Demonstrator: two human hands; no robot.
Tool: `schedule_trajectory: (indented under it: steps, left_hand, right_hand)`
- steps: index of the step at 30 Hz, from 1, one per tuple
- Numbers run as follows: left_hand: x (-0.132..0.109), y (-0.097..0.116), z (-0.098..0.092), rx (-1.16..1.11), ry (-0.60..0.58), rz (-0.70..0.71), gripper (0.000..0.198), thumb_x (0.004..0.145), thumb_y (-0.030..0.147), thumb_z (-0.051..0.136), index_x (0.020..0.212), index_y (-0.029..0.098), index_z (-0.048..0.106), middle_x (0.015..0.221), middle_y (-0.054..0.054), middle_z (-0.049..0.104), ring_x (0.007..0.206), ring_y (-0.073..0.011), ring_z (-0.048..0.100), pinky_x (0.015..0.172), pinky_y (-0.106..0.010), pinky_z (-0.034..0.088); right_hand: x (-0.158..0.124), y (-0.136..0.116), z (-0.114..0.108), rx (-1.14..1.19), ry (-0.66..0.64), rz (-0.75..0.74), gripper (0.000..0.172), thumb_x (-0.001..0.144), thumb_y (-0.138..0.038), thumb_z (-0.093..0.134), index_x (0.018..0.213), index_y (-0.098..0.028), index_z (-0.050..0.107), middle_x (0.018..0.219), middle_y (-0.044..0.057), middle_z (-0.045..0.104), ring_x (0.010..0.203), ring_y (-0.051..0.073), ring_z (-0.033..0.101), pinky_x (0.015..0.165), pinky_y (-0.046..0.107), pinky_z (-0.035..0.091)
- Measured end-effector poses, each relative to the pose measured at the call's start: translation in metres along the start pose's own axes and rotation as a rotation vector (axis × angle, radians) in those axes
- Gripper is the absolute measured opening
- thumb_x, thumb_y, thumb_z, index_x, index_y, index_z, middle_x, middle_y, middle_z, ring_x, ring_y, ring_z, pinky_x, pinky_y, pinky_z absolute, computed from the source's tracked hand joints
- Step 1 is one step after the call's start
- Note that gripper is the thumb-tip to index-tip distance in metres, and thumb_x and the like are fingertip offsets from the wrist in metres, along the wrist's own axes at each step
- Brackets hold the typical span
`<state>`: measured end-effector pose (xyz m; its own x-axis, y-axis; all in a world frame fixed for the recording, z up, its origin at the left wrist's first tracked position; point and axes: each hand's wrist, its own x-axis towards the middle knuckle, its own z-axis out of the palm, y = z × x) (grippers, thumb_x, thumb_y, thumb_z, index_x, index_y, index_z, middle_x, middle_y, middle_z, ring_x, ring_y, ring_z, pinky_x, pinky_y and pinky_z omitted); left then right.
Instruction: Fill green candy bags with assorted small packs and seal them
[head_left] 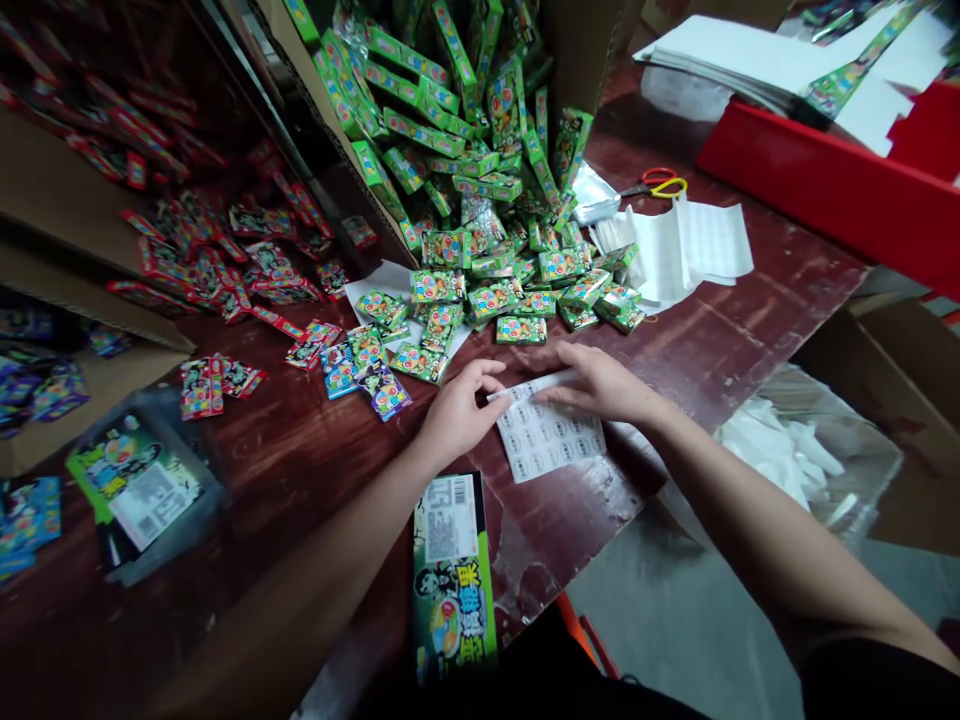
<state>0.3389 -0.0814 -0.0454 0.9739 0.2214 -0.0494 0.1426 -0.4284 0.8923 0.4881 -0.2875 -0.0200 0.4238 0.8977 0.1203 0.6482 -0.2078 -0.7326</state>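
A white sheet of round printed stickers (553, 437) lies on the dark red table in front of me. My left hand (463, 408) has its thumb on the sheet's upper left corner, with the fingers curled above it. My right hand (606, 385) grips the sheet's far edge, which looks folded or rolled over under the fingers. Just beyond my hands sit small green candy boxes (521, 330). Below my left hand rests a green and black printed packet (454, 580) with a white label, partly covered by my forearm.
An open carton holds many green boxes (450, 130); red boxes (262, 265) spill out to its left. Scissors (660, 184) and white sheets (701, 245) lie at the right. A red box (832, 190) stands beyond. Packets (146, 480) are stacked left; a plastic-lined bin (795, 450) stands right.
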Motion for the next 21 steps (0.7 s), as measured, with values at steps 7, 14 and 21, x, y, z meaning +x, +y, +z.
schedule_trajectory:
  steps: [7, 14, 21]
  left_hand:
    - [-0.004, 0.004, -0.009, -0.398, 0.078, -0.112, 0.046, 0.081, 0.022, 0.072, 0.123, 0.015, 0.056, 0.097, -0.005, 0.069, 0.090, -0.0165, 0.068, 0.081, -0.029, 0.053]
    - [-0.002, 0.005, -0.005, -0.424, 0.040, -0.145, 0.044, 0.080, 0.018, 0.073, 0.122, 0.013, 0.059, 0.097, -0.007, 0.072, 0.090, -0.0175, 0.070, 0.082, -0.030, 0.055]
    - [-0.017, -0.004, -0.019, -0.173, 0.131, -0.106, 0.056, 0.079, 0.020, 0.076, 0.130, 0.015, 0.055, 0.119, -0.013, 0.069, 0.103, -0.0218, 0.067, 0.091, -0.037, 0.053]
  right_hand:
    - [0.008, -0.014, 0.006, -0.273, -0.003, 0.045, 0.061, 0.089, -0.038, 0.072, 0.142, -0.024, 0.045, 0.111, 0.006, 0.077, 0.111, 0.027, 0.069, 0.111, 0.053, 0.031]
    - [0.013, -0.022, 0.012, -0.193, 0.035, -0.009, 0.061, 0.092, -0.029, 0.066, 0.146, -0.027, 0.039, 0.112, 0.003, 0.075, 0.115, 0.026, 0.066, 0.116, 0.057, 0.025]
    - [-0.006, -0.045, 0.017, 0.175, 0.152, -0.068, 0.059, 0.092, -0.026, 0.066, 0.146, -0.027, 0.041, 0.091, 0.001, 0.068, 0.091, 0.021, 0.067, 0.102, 0.049, 0.044]
